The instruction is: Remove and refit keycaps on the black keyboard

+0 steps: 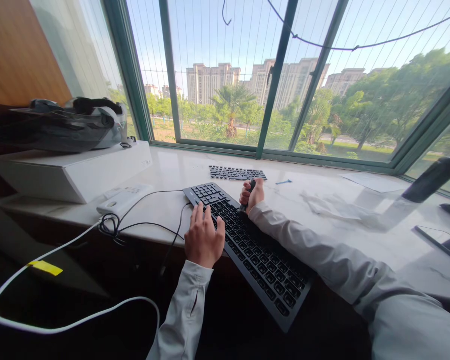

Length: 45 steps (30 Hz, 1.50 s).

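Pale stone window ledge (172, 170) runs under big green-framed windows (273, 75), w/ trees & high-rises outside. Black full-size keyboard (255, 250) lies diagonal on the ledge, near end hanging over the front edge. Left hand (204, 239) rests flat on the kbd's left side, fingers apart & stretched over the keys, holding nothing. Right hand (252, 196) sits at the kbd's far long edge, fist clamped round a small black stick-like tool (249, 189). Tool tip points down at the keys; can't tell if it touches. Both arms in light grey sleeves.

Beyond the right hand, just apart from the kbd, a flat black patch of keycaps (238, 173) lies on the ledge. Small blue item (284, 182) to its right, too small to ID.

Left side: white flat box (78, 172) w/ grey-black helmet (78, 125) on top, white slim device (124, 198) in front of it. Thin black cable (142, 225) loops from the kbd's far corner over the ledge edge. Thick white cable (60, 245) w/ yellow tag (47, 268) hangs below.

Right side: clear plastic wrap (330, 206), sheet of paper (375, 182), dark phone (433, 179) propped at a tilt.
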Motion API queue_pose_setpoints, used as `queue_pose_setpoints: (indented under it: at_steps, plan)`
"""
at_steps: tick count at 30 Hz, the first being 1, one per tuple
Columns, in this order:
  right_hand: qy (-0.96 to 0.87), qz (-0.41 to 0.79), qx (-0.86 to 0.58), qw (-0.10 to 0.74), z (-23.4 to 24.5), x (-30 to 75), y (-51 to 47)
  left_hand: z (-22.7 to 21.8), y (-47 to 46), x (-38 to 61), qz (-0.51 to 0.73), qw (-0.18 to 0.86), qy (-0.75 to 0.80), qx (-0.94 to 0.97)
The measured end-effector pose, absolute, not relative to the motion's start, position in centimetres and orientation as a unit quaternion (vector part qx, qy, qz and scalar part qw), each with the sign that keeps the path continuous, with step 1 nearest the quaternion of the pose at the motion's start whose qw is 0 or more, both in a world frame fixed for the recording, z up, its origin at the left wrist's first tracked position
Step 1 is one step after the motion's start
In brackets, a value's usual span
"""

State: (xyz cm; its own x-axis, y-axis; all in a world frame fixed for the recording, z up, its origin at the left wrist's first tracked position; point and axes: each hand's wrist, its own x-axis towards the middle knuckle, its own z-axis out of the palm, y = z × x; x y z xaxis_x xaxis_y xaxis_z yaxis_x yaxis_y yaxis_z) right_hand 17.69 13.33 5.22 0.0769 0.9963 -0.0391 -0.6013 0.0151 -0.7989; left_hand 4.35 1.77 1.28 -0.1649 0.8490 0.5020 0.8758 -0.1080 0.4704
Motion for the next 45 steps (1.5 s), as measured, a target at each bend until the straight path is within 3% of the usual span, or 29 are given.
queue_pose_setpoints:
  at_steps: [12, 25, 33, 41, 45]
  plan:
    - [-0.155, 0.7, -0.308, 0.625, 4.9, 19.7, 14.2, 1.2, 1.9, 4.4, -0.379, 0.023, -0.662, -0.646]
    - [-0.34, 0.732, -0.229, 0.544, 4.5, 21.4, 14.1, 1.3, 1.8, 4.3, -0.376, 0.022, -0.664, -0.646]
    - [-0.508, 0.577, -0.354, 0.532, 3.0, 24.0, 13.9, 1.2, 1.8, 4.3, -0.374, 0.019, -0.665, -0.646]
    - [-0.528, 0.569, -0.361, 0.517, 4.2, 27.5, 14.5, 1.3, 1.7, 4.2, -0.369, 0.012, -0.663, -0.651]
    - [-0.485, 0.626, -0.366, 0.489, 4.0, 29.3, 14.6, 1.4, 1.7, 4.1, -0.365, 0.014, -0.66, -0.656]
